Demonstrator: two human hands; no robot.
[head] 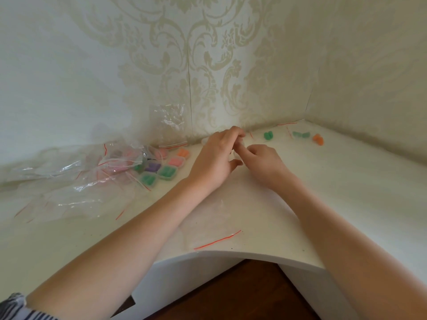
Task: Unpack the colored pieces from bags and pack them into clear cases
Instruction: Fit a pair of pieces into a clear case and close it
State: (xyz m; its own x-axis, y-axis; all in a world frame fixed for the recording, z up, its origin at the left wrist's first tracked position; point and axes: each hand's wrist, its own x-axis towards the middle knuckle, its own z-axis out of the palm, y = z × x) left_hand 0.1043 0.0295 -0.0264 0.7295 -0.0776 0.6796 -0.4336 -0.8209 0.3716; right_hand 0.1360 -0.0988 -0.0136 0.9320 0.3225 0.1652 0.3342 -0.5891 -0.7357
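Observation:
Both hands meet near the back wall of a white corner counter (254,215). My left hand (216,158) curls its fingers and thumb around a small clear case (235,155), mostly hidden. My right hand (263,161) pinches at the same case with curled fingers. Several filled clear cases (167,170) with green, purple, pink and orange pieces lie left of the hands. Loose green pieces (268,135), pale green pieces in a bag (300,135) and orange pieces (318,139) lie to the right along the wall.
Crumpled clear zip bags (76,179) with red seal strips spread over the left of the counter. Another flat bag (215,236) lies near the curved front edge. Patterned walls close in the back and right. Dark wooden floor (231,296) shows below.

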